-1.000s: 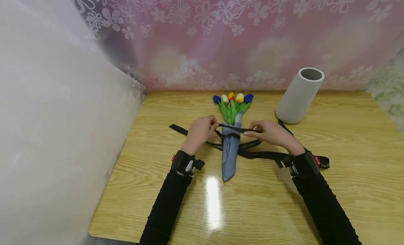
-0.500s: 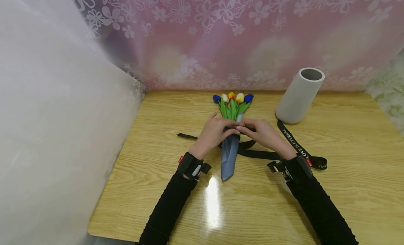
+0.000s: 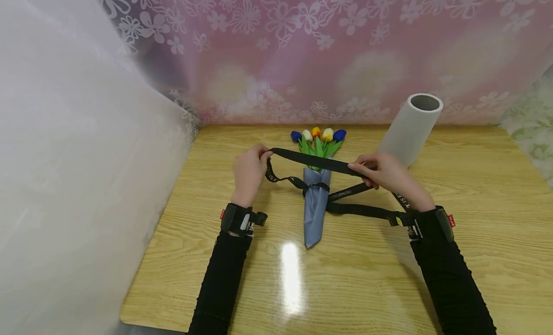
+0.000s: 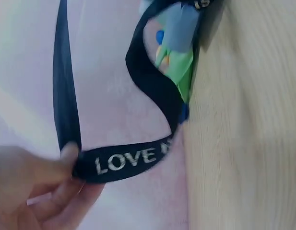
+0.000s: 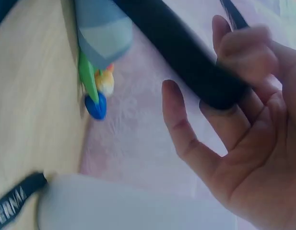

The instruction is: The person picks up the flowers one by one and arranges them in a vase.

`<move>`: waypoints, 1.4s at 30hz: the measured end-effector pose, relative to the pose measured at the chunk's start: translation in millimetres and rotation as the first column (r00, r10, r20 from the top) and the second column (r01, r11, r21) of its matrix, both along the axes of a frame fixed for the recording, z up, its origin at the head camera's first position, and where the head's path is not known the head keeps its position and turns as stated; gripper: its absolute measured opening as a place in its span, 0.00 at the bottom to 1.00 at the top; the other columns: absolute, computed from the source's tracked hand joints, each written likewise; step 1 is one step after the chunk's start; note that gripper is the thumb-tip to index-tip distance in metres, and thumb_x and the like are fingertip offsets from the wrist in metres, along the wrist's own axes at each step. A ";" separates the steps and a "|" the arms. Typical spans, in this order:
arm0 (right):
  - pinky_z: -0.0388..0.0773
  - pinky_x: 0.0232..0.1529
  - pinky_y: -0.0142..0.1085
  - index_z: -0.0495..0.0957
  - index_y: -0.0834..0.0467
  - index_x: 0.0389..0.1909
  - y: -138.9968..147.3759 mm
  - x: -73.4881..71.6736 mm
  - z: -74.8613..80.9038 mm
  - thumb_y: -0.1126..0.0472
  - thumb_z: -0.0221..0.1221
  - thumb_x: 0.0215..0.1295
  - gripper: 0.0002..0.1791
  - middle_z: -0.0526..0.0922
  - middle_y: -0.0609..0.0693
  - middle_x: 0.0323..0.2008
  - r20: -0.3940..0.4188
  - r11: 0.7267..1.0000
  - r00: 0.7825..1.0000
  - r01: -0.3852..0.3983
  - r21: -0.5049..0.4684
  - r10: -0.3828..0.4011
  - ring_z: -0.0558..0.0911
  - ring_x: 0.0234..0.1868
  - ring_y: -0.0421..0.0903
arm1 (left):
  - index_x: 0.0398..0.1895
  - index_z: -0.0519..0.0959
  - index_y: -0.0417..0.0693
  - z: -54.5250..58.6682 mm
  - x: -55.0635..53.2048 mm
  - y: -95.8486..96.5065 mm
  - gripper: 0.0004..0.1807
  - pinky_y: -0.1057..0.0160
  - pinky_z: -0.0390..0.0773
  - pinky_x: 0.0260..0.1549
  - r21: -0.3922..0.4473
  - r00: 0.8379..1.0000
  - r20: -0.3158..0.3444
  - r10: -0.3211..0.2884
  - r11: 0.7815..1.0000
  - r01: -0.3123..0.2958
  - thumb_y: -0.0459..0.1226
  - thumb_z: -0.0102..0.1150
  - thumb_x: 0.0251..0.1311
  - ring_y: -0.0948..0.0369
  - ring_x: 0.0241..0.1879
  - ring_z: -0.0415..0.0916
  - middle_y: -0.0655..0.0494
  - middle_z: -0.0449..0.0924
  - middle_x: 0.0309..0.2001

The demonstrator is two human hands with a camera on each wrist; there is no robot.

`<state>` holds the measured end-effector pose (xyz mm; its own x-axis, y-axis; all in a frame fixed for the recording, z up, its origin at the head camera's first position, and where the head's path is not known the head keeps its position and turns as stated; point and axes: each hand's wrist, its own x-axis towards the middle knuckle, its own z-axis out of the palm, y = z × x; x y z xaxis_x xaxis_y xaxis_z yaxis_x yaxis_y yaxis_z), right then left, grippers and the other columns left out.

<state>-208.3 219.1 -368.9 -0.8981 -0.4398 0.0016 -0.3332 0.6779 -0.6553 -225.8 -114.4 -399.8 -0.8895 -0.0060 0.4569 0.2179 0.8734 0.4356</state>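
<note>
A bouquet of several tulips [image 3: 317, 134] lies on the table, its stems rolled in blue-grey wrapping [image 3: 315, 215]. Black ribbon [image 3: 311, 161] with pale lettering is tied round the wrapping. My left hand [image 3: 249, 174], left of the bouquet, pinches the ribbon between thumb and fingers; in the left wrist view a lettered loop hangs from the pinch. On the other side my right hand [image 3: 384, 172] pinches the ribbon too, so a length stretches between both hands above the bouquet. In the right wrist view the ribbon [image 5: 186, 57] passes between thumb and fingers, the other fingers spread.
A white vase [image 3: 408, 133] stands upright at the back right, partly behind my right hand. More ribbon [image 3: 360, 209] trails over the wooden table [image 3: 358, 282] to the right. A pink floral curtain [image 3: 302, 61] hangs along the back edge, and white sheeting [image 3: 78, 157] borders the left.
Both hands came together over the wrapping half a second ago. Now they have parted to left and right, drawing a length of ribbon out between them. The bouquet has hardly moved.
</note>
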 end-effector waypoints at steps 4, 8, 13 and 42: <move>0.65 0.18 0.36 0.83 0.54 0.38 7.0 3.9 5.6 0.46 0.55 0.77 0.17 0.73 0.51 0.16 -0.071 0.999 0.996 0.051 -0.005 -0.051 0.69 0.15 0.47 | 0.44 0.87 0.43 2.1 2.2 -9.6 0.13 0.62 0.67 0.14 -0.003 0.993 0.019 0.115 0.993 -0.115 0.44 0.63 0.70 0.54 0.20 0.78 0.48 0.87 0.33; 0.63 0.22 0.36 0.83 0.52 0.37 -3.8 6.5 2.5 0.49 0.56 0.77 0.13 0.70 0.47 0.17 -0.157 1.000 0.987 0.017 -0.005 -0.018 0.67 0.17 0.44 | 0.59 0.82 0.44 3.6 5.2 1.2 0.23 0.56 0.82 0.33 0.002 0.999 0.040 -0.013 1.000 0.013 0.47 0.66 0.66 0.51 0.39 0.84 0.46 0.85 0.51; 0.64 0.22 0.35 0.83 0.52 0.39 -32.3 9.6 -9.1 0.53 0.57 0.77 0.10 0.72 0.49 0.19 -0.166 0.995 0.984 -0.073 -0.073 0.060 0.66 0.17 0.42 | 0.71 0.73 0.49 4.4 13.0 41.4 0.32 0.54 0.76 0.60 0.093 0.854 0.176 -0.489 0.872 0.481 0.53 0.60 0.69 0.53 0.58 0.79 0.50 0.79 0.63; 0.80 0.38 0.41 0.86 0.56 0.44 -70.8 3.7 -31.5 0.56 0.64 0.71 0.08 0.86 0.50 0.36 -0.302 0.992 0.948 -0.071 0.103 0.100 0.83 0.36 0.47 | 0.48 0.83 0.29 6.1 57.1 -130.1 0.13 0.52 0.71 0.13 -0.178 0.960 0.169 0.223 0.965 -0.193 0.29 0.51 0.73 0.42 0.19 0.76 0.31 0.83 0.31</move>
<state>-204.6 148.3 -400.4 -0.8195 -0.5260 0.2276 -0.5676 0.6894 -0.4501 -168.7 -244.5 -393.8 -0.9454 -0.1406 0.2939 -0.0473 0.9518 0.3032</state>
